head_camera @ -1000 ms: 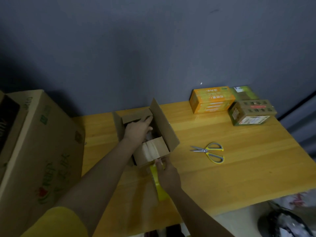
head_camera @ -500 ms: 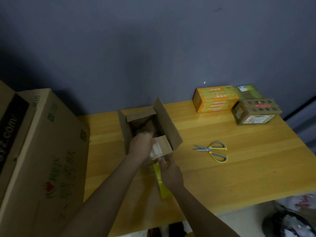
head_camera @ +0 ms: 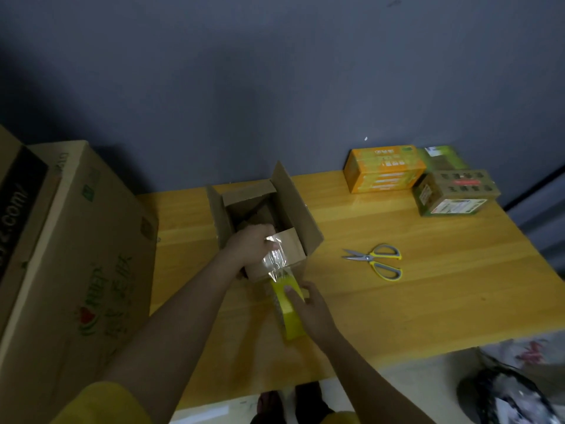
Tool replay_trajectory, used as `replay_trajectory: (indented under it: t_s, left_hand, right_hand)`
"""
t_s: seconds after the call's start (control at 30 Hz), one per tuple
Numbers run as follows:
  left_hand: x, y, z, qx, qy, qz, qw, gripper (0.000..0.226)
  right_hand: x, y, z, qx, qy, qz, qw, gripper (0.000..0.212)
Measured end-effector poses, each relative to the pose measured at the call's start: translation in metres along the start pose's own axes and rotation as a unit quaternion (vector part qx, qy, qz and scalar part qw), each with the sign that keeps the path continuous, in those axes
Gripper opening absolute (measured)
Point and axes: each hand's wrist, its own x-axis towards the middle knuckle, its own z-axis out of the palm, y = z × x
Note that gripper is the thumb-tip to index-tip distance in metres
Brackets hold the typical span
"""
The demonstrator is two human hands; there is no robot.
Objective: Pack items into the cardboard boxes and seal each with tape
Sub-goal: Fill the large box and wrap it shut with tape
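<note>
My left hand (head_camera: 250,247) pinches the tape's free end over the open small box (head_camera: 269,221); my right hand (head_camera: 308,307) grips the yellow roll (head_camera: 287,307) just nearer me, strip running toward the box.

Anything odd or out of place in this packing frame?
Mildly odd: clear tape is already pulled from the yellow roll onto the small cardboard box while its flaps stand open. The left hand pinches the tape end; the right hand holds the roll. Nothing looks spilled or damaged.
</note>
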Motion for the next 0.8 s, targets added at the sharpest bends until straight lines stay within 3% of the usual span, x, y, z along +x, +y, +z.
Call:
replay_trajectory:
  t_s: [0.13, 0.33, 0.43, 0.53, 0.63, 0.8]
  left_hand:
    - [-0.008, 0.003, 0.006, 0.058, 0.061, 0.043, 0.996, 0.009]
    - [-0.018, -0.005, 0.033, 0.220, 0.155, 0.051, 0.962, 0.049]
    - [-0.026, -0.008, 0.042, 0.231, 0.210, 0.083, 0.946, 0.050]
    - [-0.033, -0.005, 0.050, 0.214, 0.201, 0.102, 0.951, 0.040]
    - [-0.037, -0.003, 0.058, 0.214, 0.196, 0.085, 0.953, 0.039]
    - [-0.039, 0.009, 0.072, 0.226, 0.233, 0.028, 0.946, 0.040]
  right_hand:
    - [-0.014, 0.010, -0.005, 0.032, -0.030, -0.028, 0.999, 0.018]
    - [-0.021, 0.013, -0.008, 0.017, -0.037, -0.020, 0.999, 0.014]
    - [-0.021, 0.016, -0.011, 0.017, -0.026, -0.023, 0.999, 0.024]
    - [-0.015, 0.019, -0.020, 0.045, -0.033, -0.031, 0.998, 0.018]
    - [0.003, 0.028, -0.038, 0.054, 0.044, -0.030, 0.997, 0.020]
    - [0.054, 0.043, -0.099, -0.226, 0.159, -0.022, 0.961, 0.029]
